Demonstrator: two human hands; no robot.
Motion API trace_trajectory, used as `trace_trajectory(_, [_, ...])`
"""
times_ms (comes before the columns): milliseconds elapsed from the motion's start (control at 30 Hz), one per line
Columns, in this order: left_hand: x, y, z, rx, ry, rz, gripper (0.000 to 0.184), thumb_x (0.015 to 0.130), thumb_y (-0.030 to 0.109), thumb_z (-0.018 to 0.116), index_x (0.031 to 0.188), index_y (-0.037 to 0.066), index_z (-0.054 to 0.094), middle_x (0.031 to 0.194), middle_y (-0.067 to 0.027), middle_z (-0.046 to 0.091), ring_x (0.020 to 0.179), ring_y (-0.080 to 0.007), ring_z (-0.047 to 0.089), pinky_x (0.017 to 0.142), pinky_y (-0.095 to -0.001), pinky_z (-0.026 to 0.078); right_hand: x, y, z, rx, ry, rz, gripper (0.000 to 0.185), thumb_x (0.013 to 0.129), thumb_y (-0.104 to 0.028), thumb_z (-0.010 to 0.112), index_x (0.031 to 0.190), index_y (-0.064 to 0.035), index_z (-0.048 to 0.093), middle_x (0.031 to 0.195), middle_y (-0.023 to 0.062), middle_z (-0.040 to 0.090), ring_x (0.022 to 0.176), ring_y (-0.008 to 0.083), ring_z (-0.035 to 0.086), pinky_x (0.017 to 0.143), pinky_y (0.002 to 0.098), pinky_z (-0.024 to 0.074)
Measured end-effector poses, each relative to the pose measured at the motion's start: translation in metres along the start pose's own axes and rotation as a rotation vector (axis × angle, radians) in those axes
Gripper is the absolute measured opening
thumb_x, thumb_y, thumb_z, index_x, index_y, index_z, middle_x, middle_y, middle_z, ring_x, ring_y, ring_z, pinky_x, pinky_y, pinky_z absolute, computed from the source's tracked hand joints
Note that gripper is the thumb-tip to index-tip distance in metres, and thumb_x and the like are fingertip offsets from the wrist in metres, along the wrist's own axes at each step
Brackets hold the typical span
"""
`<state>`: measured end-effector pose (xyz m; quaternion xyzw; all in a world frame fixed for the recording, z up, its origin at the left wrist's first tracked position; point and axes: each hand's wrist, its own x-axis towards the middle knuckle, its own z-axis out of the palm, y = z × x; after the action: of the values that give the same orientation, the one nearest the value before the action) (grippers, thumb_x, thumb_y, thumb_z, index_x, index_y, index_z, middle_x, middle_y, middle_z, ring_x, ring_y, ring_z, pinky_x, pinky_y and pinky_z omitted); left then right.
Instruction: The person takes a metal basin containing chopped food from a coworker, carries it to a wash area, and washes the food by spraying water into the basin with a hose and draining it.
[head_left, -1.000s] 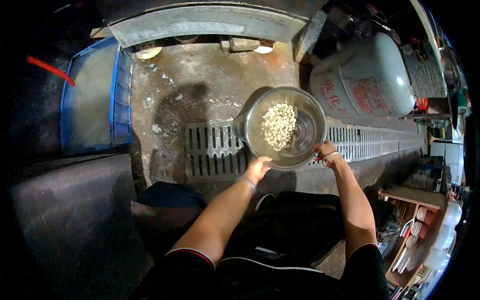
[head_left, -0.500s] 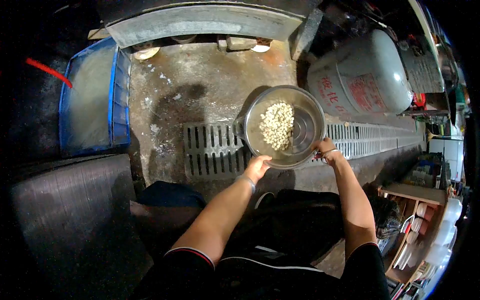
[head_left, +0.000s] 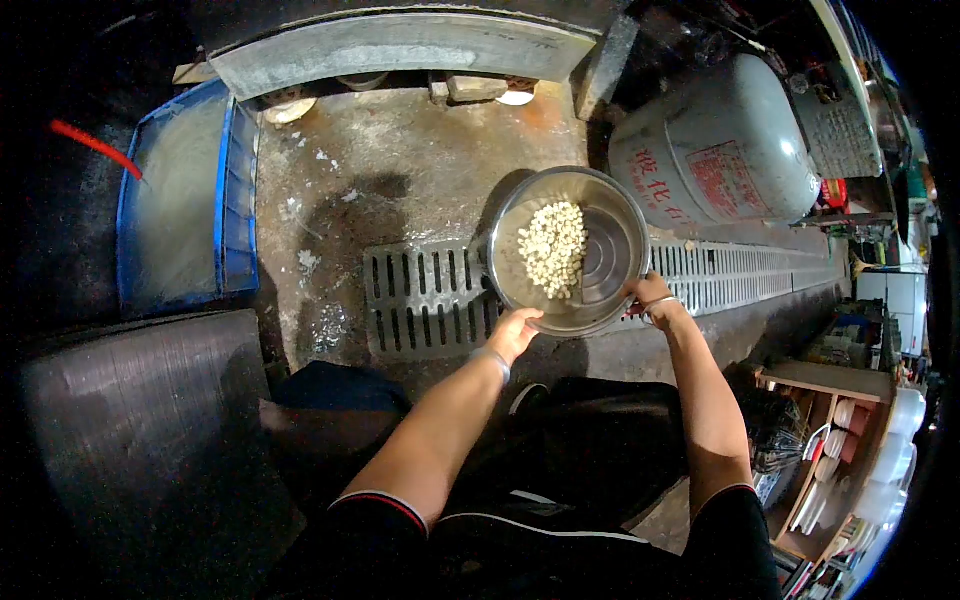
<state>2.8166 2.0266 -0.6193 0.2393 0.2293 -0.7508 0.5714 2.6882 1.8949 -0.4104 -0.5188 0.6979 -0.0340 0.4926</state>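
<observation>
A round steel basin [head_left: 624, 216] is held over the floor drain in front of me. Inside lies a heap of small pale pieces [head_left: 552, 248] that look like peeled garlic cloves, gathered on the left and middle of the bottom. My left hand [head_left: 515, 334] grips the near-left rim, its thumb on the edge. On the near-right rim, my right hand [head_left: 652, 296] is closed round the edge, a bracelet at its wrist. The fingers under the basin are hidden.
Below the basin runs a slotted drain grate [head_left: 425, 290]. A blue plastic crate [head_left: 222, 190] stands at the left, a grey gas cylinder [head_left: 710, 150] at the right. A dark flat-topped surface [head_left: 150, 400] is near left; a shelf with dishes [head_left: 825, 460] is near right.
A shiny trickle or bulge at the basin's left rim no longer shows. Both hands keep their hold; the cloves have hardly shifted. The view has moved slightly.
</observation>
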Motion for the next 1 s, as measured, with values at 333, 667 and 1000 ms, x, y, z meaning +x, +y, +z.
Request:
trace_trajectory(333, [0.007, 0.001, -0.003, 0.052, 0.008, 0.008, 0.03, 0.068, -0.008, 0.054, 0.097, -0.003, 0.048, 0.094, -0.0124, 0.054, 0.086, -0.0248, 0.052, 0.076, -0.0343, 0.045, 0.004, 0.001, 0.001, -0.066, 0.002, -0.049, 0.034, 0.065, -0.007, 0.054, 0.094, 0.0067, 0.041, 0.079, 0.0179, 0.054, 0.053, 0.0269, 0.055, 0.042, 0.0336, 0.0499])
trace_trajectory(667, [0.007, -0.001, 0.001, 0.009, -0.03, 0.028, 0.031, 0.068, -0.007, 0.055, 0.099, -0.004, 0.048, 0.094, -0.013, 0.055, 0.085, -0.0258, 0.054, 0.077, -0.0358, 0.045, -0.007, -0.01, 0.007, -0.059, 0.05, -0.041, 0.041, 0.067, -0.006, 0.05, 0.106, 0.0007, 0.041, 0.077, 0.0125, 0.057, 0.051, 0.0204, 0.056, 0.041, 0.0286, 0.0463])
trace_trajectory(1000, [0.006, 0.0, 0.011, -0.022, 0.002, 0.025, 0.031, 0.068, -0.007, 0.055, 0.098, -0.005, 0.047, 0.096, -0.0138, 0.053, 0.087, -0.0262, 0.052, 0.079, -0.0362, 0.043, -0.008, -0.012, 0.004, -0.084, 0.01, -0.042, 0.042, 0.068, -0.007, 0.049, 0.107, 0.0027, 0.038, 0.076, 0.015, 0.056, 0.051, 0.021, 0.057, 0.041, 0.0285, 0.0478])
